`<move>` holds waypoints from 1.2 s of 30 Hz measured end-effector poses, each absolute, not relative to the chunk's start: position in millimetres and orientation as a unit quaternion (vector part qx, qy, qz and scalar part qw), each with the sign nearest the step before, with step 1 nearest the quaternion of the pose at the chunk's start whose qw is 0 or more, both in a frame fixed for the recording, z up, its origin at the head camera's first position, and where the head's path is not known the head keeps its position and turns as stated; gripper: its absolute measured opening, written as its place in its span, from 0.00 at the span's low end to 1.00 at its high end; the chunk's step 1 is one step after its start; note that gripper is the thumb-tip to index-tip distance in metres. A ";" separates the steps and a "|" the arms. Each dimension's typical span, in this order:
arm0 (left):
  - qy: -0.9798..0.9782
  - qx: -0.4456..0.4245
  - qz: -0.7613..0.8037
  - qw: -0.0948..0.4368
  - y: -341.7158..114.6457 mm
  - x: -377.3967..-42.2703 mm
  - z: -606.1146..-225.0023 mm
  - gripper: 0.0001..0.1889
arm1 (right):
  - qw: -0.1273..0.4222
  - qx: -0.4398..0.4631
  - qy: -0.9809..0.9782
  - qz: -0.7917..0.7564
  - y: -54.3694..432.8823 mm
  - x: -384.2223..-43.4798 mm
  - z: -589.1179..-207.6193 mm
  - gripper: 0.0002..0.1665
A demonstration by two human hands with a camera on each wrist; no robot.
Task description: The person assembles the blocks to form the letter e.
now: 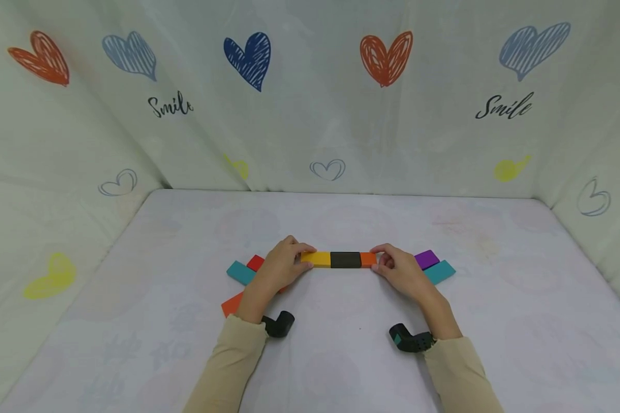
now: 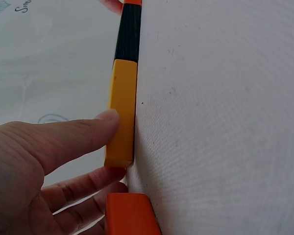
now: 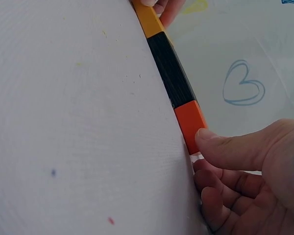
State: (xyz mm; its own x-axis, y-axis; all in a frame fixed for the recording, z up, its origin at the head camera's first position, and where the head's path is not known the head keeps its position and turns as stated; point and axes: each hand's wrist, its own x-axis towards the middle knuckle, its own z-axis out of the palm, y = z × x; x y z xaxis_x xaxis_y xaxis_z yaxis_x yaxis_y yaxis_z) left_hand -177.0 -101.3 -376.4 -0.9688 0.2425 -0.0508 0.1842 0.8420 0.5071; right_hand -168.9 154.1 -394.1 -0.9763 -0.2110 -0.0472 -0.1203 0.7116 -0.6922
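A yellow block (image 1: 320, 260), a black block (image 1: 345, 260) and a short orange block (image 1: 368, 260) lie end to end in a straight row on the table. My left hand (image 1: 276, 265) pinches the outer end of the yellow block, with the thumb on its near side, as the left wrist view also shows. At the other end of the row, my right hand (image 1: 405, 275) pinches the short orange block between thumb and fingers. In the right wrist view the thumb (image 3: 213, 142) presses against this block's side, with the other fingers curled near its end.
By my left hand lie a red block (image 1: 255, 263), a teal block (image 1: 241, 272) and an orange block (image 1: 232, 304), partly covered by the arm. Beyond my right hand are a purple block (image 1: 426, 259) and another teal block (image 1: 440, 272). A printed curtain (image 1: 310, 126) hangs behind the table.
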 end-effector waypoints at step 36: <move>0.965 0.111 0.233 0.048 -96.8 -174.7 -375.2 0.17 | 0.060 -0.082 0.924 -0.368 154.7 -171.8 -395.0 0.19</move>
State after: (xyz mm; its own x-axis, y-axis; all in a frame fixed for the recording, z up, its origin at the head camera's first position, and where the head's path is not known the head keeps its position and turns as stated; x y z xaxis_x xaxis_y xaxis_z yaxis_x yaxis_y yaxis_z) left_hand -174.7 -96.8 -375.2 -0.9709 0.2358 -0.0411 0.1912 0.8673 0.4596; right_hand -171.8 154.7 -395.0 -0.9793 -0.1962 -0.0505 -0.1078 0.7158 -0.6899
